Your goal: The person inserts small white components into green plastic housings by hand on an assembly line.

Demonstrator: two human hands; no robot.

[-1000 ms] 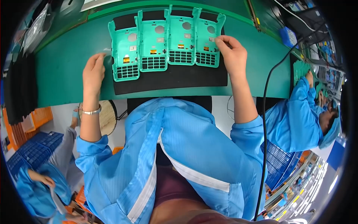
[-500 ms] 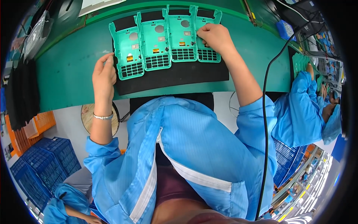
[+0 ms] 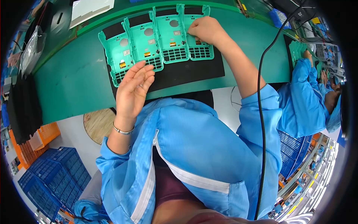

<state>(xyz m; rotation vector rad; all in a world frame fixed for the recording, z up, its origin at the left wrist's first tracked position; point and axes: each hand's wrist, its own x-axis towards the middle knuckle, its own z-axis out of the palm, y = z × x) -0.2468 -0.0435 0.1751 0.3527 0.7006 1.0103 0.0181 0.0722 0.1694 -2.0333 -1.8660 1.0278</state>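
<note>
Several light-green plastic casings, each with a grid of small openings at its near end, lie side by side on a black mat [image 3: 186,71]. My right hand [image 3: 209,30] is over the rightmost casing [image 3: 193,44], thumb and fingers pinched together. Whatever is between those fingertips is hidden. My left hand [image 3: 133,89] hovers by the near end of the leftmost casing [image 3: 116,56], partly covering its grid. Its fingers are stretched and slightly bent, and I see nothing held in it. Small yellow-orange patches and pale squares show inside the casings.
A black cable [image 3: 262,112] hangs down across the right side. To the right sits a co-worker in a blue sleeve [image 3: 298,100], beside more green parts [image 3: 297,48]. Blue crates [image 3: 61,168] and a round stool [image 3: 97,125] stand below the bench. Black cloth [image 3: 24,108] hangs at left.
My left hand has left the outer side of the leftmost casing, moved right and nearer me, and its fingers have opened. My right hand stays pinched over the rightmost casing. The view has shifted slightly.
</note>
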